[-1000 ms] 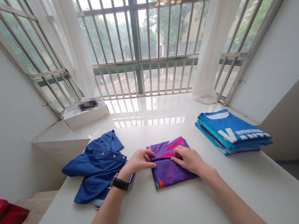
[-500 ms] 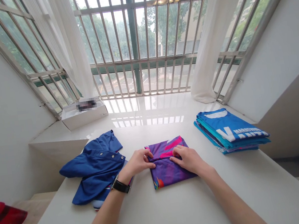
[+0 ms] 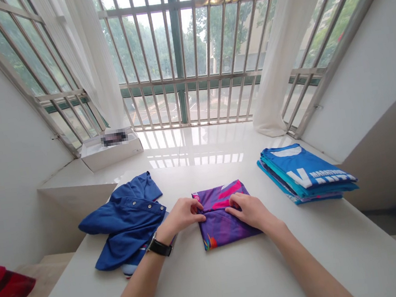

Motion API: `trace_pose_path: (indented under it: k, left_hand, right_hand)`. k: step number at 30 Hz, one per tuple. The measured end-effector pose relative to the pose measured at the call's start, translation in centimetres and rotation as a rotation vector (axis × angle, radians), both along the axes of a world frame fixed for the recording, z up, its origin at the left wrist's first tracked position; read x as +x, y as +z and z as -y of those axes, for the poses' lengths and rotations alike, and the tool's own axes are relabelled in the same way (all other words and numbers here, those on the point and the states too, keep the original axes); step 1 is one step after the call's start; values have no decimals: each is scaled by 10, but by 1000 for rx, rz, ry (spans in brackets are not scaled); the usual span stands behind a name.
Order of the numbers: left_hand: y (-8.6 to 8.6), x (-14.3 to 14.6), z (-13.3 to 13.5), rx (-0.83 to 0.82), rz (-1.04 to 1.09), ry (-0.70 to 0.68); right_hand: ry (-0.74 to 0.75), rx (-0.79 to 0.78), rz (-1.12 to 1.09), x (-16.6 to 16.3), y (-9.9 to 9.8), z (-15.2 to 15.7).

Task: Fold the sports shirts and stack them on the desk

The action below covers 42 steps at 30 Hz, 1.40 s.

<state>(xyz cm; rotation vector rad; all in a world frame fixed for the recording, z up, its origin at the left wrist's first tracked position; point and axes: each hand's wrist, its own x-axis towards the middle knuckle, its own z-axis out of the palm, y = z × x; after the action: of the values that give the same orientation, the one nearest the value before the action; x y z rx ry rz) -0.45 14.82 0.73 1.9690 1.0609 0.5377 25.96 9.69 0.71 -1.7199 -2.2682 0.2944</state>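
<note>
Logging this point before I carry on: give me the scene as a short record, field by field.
left hand: fingers at purple cloth's left edge; watch on wrist
right hand: fingers on the cloth, near its crease
purple cloth: folded, on the table
blue garment: rumpled, left of the cloth
stack: folded clothes, right; blue one on top
box: on sill, far left; contents blurred

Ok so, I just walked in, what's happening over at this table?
A person is handling a folded purple garment on a white table. Their left grip is at the garment's left edge and their right grip touches its upper face, both near a crease running across it. A rumpled dark blue garment lies to the left. To the right sits a stack of folded clothes, with a bright blue one on top.
</note>
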Motion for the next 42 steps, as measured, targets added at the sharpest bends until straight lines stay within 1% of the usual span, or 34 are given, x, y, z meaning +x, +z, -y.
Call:
trace_pose_path:
  k: [3,13,20,24,30,34,38,40,42]
  left_hand:
    - [0,0,-1,-19,16,7]
    - [3,2,2,-17,-29,-12]
    - [6,2,1,48,-125,-9]
    - [7,0,1,81,-177,-29]
    - [10,-1,3,174,-182,-66]
    - [13,-1,5,216,-206,-62]
    - [13,-6,2,212,-206,-88]
    - [13,-11,-1,217,-196,-73]
    - [14,-16,-4,202,-171,-22]
  right_hand:
    - [-3,2,10,0,1,0]
    - [27,40,14,-1,3,1]
    - [101,41,4,-3,5,2]
    - [96,27,11,-4,5,3]
    - [91,30,-6,-3,4,3]
    - [56,14,-4,6,6,1]
    - [18,-49,-33,16,9,-2]
    - [19,-70,-50,18,9,-2]
    - [23,-78,-63,19,9,-2]
